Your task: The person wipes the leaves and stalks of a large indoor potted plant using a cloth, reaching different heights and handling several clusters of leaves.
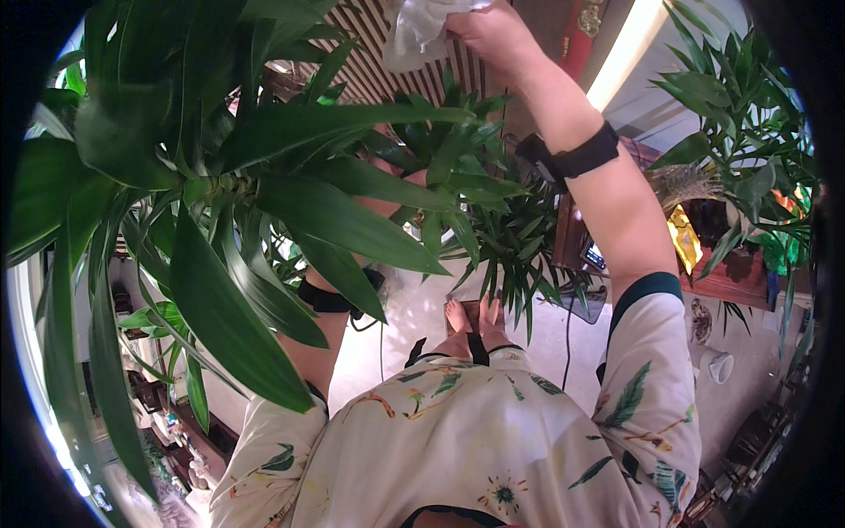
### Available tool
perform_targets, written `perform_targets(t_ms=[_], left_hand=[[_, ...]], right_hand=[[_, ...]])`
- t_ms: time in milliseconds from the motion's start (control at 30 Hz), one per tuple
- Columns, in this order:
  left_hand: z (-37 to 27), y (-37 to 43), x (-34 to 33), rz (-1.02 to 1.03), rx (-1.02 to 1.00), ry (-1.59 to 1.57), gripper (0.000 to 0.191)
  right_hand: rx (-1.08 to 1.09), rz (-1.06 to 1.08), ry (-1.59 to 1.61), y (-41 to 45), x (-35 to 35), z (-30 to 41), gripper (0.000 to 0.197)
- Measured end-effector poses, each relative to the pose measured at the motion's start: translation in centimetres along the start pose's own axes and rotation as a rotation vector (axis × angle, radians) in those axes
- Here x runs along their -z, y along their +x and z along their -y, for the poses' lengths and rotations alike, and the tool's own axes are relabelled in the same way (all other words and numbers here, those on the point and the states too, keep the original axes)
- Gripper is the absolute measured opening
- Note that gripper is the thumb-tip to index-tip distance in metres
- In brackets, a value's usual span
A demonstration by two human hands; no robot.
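Note:
My right hand (pixel 476 32) is raised at the top of the view, its fingers shut on a crumpled white cloth or tissue (pixel 422 33). Behind the cloth is a wooden slatted panel (pixel 360 30). My left hand (pixel 383 191) reaches in among the long green leaves (pixel 356 218) of a tall plant. Leaves cover most of its fingers, so whether it grips anything is hidden. A large leafy crown (pixel 228 185) fills the upper left, close to the camera and over my left forearm. Each forearm wears a black strap with a small device (pixel 581 158).
My bare feet stand on a small brown stool or block (pixel 474 317) above the pale floor (pixel 416 297). Darker foliage (pixel 515 244) grows just ahead. To the right are a reddish wooden table (pixel 733 277), a lit phone (pixel 594 254) and another leafy plant (pixel 739 125). A black cable (pixel 569 343) hangs beside me.

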State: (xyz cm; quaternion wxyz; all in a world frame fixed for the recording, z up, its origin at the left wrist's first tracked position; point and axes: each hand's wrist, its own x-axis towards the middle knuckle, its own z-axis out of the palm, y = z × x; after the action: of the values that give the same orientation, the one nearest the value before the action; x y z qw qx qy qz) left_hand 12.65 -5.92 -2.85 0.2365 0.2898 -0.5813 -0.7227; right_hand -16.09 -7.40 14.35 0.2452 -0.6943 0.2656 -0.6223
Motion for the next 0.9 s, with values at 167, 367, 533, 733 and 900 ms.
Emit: perform_targets(t_ms=[167, 367, 533, 733, 900], left_hand=[[-0.3, -0.4, -0.5, 0.004, 0.003, -0.002, 0.057], [-0.4, -0.1, -1.3, 0.006, 0.034, -0.030, 0.060], [0.2, 0.4, -1.2, -0.010, 0.073, -0.063, 0.063], [0.3, 0.7, -0.3, -0.065, 0.100, -0.119, 0.066], [-0.2, 2.3, -0.1, -0.083, 0.107, -0.160, 0.069]], right_hand=[[-0.330, 0.081, -0.434, -5.8, -3.1, -0.1, 0.029], [-0.630, 0.544, -0.532, -8.5, -6.1, -0.1, 0.049], [-0.611, 0.643, -0.521, -9.8, -7.3, 2.8, 0.048], [-0.699, 0.633, -0.574, -10.4, -8.3, 0.0, 0.036], [-0.392, 0.369, -0.505, -12.0, -6.9, -4.3, 0.026]])
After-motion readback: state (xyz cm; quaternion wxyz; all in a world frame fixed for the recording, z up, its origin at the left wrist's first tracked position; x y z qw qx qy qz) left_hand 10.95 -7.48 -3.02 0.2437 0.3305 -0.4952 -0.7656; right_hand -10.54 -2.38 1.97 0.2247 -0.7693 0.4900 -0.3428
